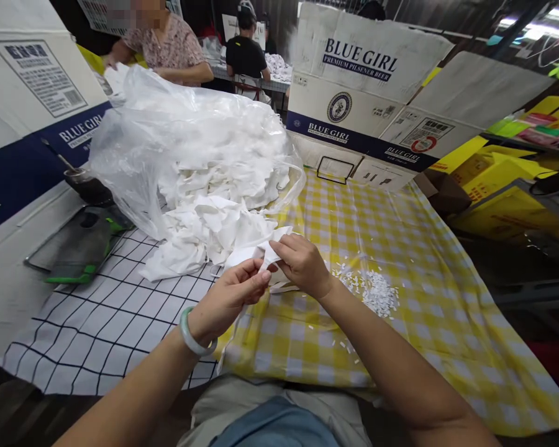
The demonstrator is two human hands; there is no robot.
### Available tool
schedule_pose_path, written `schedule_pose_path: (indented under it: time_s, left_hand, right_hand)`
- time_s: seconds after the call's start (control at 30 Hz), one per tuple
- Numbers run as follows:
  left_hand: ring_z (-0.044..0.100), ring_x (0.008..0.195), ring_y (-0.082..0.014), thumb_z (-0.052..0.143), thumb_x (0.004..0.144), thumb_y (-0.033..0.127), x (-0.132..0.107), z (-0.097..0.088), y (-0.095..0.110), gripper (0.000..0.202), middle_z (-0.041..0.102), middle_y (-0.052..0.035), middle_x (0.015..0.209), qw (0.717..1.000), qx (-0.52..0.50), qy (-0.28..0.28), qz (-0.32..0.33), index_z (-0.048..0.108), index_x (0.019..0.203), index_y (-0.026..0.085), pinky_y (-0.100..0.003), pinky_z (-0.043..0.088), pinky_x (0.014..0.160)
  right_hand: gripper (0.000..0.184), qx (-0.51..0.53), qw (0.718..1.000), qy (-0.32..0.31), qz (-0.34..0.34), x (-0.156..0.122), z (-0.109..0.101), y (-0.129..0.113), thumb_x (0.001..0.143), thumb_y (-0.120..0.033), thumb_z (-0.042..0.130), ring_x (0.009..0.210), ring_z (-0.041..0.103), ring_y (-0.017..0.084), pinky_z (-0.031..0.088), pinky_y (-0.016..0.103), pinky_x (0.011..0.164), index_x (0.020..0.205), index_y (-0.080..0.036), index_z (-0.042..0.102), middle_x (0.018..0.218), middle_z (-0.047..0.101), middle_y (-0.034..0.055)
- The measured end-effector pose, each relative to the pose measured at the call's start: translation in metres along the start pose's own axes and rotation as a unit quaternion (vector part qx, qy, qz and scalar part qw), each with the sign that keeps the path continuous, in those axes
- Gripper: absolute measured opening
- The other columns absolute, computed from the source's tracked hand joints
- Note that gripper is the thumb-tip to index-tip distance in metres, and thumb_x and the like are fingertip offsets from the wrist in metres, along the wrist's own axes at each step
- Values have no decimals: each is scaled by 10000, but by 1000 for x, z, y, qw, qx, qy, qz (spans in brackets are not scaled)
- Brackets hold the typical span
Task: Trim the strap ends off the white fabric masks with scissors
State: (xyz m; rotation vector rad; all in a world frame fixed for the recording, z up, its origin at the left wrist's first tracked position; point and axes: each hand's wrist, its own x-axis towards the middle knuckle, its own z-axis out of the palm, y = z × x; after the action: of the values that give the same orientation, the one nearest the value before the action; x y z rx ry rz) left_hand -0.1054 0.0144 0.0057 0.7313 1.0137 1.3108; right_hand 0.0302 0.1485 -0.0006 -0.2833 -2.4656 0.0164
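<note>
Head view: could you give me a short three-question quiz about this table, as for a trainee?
1. True or false: both hands hold one white piece.
2. Which wrist wears the pale bangle? A left, B right.
3. What covers the table under the small white scraps?

Key: 1 true: left hand and right hand pinch it together. 2 A. 3 The yellow checked cloth; the clear bag of white pieces sits behind.
</note>
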Motion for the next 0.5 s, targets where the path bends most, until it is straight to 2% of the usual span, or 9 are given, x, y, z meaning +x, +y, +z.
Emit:
schedule_pose_path:
  time_s: [0.07, 0.13, 0.2, 0.23, 0.3, 0.37, 0.4, 0.43, 0.5]
  left_hand:
    - [295, 530, -58, 662, 858, 412, 2, 3, 3, 276, 381, 54, 616, 997, 67, 10, 23, 672, 960, 156, -190, 218, 480]
    - [259, 518, -71, 592, 894, 459, 1, 3, 6, 336, 321, 63, 589, 994, 110, -2, 16, 670, 1036, 165, -210, 193, 477]
    - [289, 518, -87, 542, 916, 474, -2, 4, 12, 350, 330, 54, 587, 986, 163, -13, 23, 685, 1032, 177, -222, 235, 485]
    - [363, 556, -101, 536, 919, 467, -4, 6, 16, 337, 384, 32, 617, 978, 204, -9, 51, 703, 991, 183, -230, 299, 516]
    - [532, 822, -162, 564, 910, 425, -8, 11, 26, 285, 554, -47, 840, 947, 284, 24, 150, 732, 878, 197, -267, 431, 707]
    - [511, 1126, -225, 587, 899, 377, -9, 18, 37, 247, 574, -73, 1173, 927, 292, 50, 229, 730, 797, 204, -299, 428, 910]
    - [508, 1156, -233, 584, 898, 367, -8, 20, 41, 248, 567, -67, 1232, 932, 263, 54, 243, 722, 773, 203, -303, 432, 927]
    - [545, 1093, -221, 584, 895, 356, -5, 21, 45, 248, 589, -64, 1208, 943, 222, 59, 242, 709, 750, 198, -298, 457, 881]
    - [571, 785, -146, 603, 871, 316, 3, 18, 51, 244, 639, -55, 1005, 956, 149, 93, 233, 666, 683, 175, -260, 470, 668]
  right_hand:
    - [223, -3, 1000, 7, 17, -2, -5, 6, 946, -183, 449, 750, 528, 206, 416, 311, 700, 1013, -150, 659, 769, 611, 65]
    - [205, 6, 999, 11, 39, -7, -8, 12, 928, -162, 469, 764, 541, 201, 425, 301, 708, 996, -160, 662, 797, 625, 64]
    - [182, 16, 998, 15, 59, -11, -8, 16, 917, -168, 500, 772, 558, 204, 432, 301, 704, 988, -162, 667, 818, 644, 68]
    - [170, 23, 997, 15, 71, -12, -6, 15, 912, -175, 518, 774, 570, 208, 436, 303, 701, 985, -161, 670, 823, 654, 69]
    - [156, 48, 993, 14, 105, -12, 5, 6, 910, -197, 547, 792, 599, 214, 452, 308, 712, 992, -158, 674, 840, 678, 71]
    - [169, 87, 987, 10, 136, -8, 22, -14, 933, -218, 534, 821, 624, 207, 470, 303, 747, 1021, -168, 669, 872, 696, 68]
    - [183, 108, 983, 8, 147, -5, 32, -27, 951, -226, 512, 840, 633, 200, 478, 298, 772, 1042, -177, 663, 893, 701, 66]
    - [201, 127, 980, -4, 151, -1, 42, -40, 966, -214, 480, 866, 637, 191, 482, 291, 792, 1054, -192, 659, 920, 702, 62]
    - [187, 160, 973, -26, 165, 4, 57, -62, 957, -193, 487, 915, 640, 196, 490, 292, 817, 1038, -178, 654, 961, 700, 77]
